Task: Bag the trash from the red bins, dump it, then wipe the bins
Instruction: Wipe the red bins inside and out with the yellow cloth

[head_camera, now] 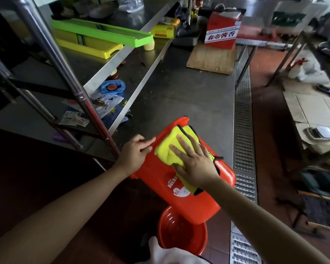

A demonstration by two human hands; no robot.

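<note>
Green tray on steel shelf; red box on wooden board.

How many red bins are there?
2. One red bin lies tipped on the steel table's edge, held by the left hand while the right hand presses a yellow cloth on it. A round one stands on the floor below. Others may be hidden.
</note>
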